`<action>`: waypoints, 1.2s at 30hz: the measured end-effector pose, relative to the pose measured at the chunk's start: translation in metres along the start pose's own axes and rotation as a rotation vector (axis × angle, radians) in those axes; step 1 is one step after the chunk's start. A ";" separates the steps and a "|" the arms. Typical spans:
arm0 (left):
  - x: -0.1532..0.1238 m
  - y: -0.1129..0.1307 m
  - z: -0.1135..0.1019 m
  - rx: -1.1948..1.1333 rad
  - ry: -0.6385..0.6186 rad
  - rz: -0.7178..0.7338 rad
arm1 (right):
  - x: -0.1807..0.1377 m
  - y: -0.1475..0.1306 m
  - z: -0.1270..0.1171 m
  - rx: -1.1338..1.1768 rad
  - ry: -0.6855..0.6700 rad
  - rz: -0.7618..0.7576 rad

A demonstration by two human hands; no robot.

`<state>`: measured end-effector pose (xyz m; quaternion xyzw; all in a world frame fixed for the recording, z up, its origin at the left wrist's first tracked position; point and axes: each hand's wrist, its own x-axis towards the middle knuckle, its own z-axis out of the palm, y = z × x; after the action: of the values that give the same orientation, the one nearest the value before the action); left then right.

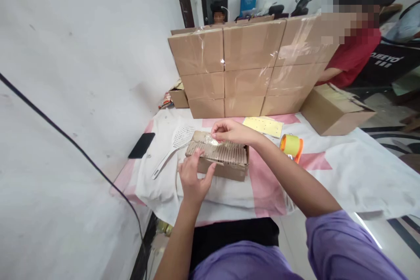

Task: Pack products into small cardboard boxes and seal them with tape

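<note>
A small open cardboard box (223, 171) sits on the cloth-covered table, packed with a row of thin brown pieces (226, 153) standing on edge. My left hand (193, 177) is at the box's front left corner, fingers and thumb spread apart; its fingertips reach the rim, though I cannot tell whether they press on it. Above the back of the box, my right hand (231, 131) pinches with thumb and forefinger. Shiny clear plastic film (214, 141) shows at those fingertips. To the left lies a white slotted spatula (179, 142) with a long handle.
A wall of taped cardboard boxes (247, 68) stands behind. On the table are a black phone-like slab (141, 145), a yellow dotted sheet (263, 126), a yellow-orange tape roll (291, 146) and a larger open carton (336, 111). A person in red (357, 59) is at the right; another is behind.
</note>
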<state>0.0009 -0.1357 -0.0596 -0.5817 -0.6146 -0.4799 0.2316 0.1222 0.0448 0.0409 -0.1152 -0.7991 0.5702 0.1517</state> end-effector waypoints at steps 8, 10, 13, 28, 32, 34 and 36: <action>0.009 0.009 0.004 -0.288 -0.129 -0.393 | 0.016 0.028 -0.005 -0.457 0.177 0.116; 0.012 0.008 0.005 -0.162 -0.162 -0.262 | 0.015 0.031 -0.005 -0.509 0.163 0.119; 0.013 0.006 0.004 0.044 -0.181 -0.083 | 0.012 0.033 -0.003 -0.592 0.169 0.101; -0.020 -0.013 0.006 0.099 -0.261 -0.030 | -0.039 0.060 -0.020 -0.544 0.475 0.215; -0.036 -0.047 0.010 -0.112 -0.245 -0.344 | -0.105 0.092 0.016 -0.066 0.372 0.094; -0.038 -0.067 0.018 -0.285 -0.241 -0.527 | -0.124 0.103 0.046 0.025 0.331 0.107; -0.036 -0.082 0.026 -0.394 -0.276 -0.635 | -0.131 0.108 0.072 0.021 0.375 0.157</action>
<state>-0.0610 -0.1204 -0.1275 -0.4551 -0.6852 -0.5538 -0.1290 0.2183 -0.0302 -0.0978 -0.2799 -0.7393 0.5572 0.2541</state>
